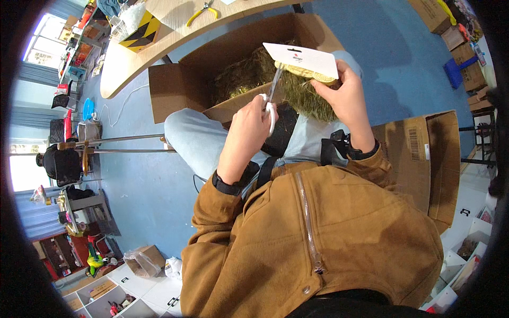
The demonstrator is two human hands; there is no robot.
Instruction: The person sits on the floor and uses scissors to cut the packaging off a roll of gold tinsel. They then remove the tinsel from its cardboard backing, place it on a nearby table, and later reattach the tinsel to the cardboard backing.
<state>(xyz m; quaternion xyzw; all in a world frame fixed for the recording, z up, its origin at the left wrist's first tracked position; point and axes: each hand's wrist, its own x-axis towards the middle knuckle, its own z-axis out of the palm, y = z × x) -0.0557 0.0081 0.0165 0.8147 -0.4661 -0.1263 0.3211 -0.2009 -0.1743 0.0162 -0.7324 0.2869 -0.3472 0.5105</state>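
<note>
My right hand grips a grass skirt by its white header card, thumb in front and fingers behind. Under the card runs a pale yellow braided band, and a green-brown grassy fringe hangs over my lap. A pair of scissors with white handles is in my left hand. Their blades point up to the left end of the band, just below the card; whether they are cutting anything I cannot tell. Beyond my knees, an open cardboard box holds more of the grassy material.
A wooden table curves across the far left, with yellow-handled pliers and a black-and-yellow striped box on it. Another open cardboard box stands beside my right arm. A blue dustpan lies at the far right.
</note>
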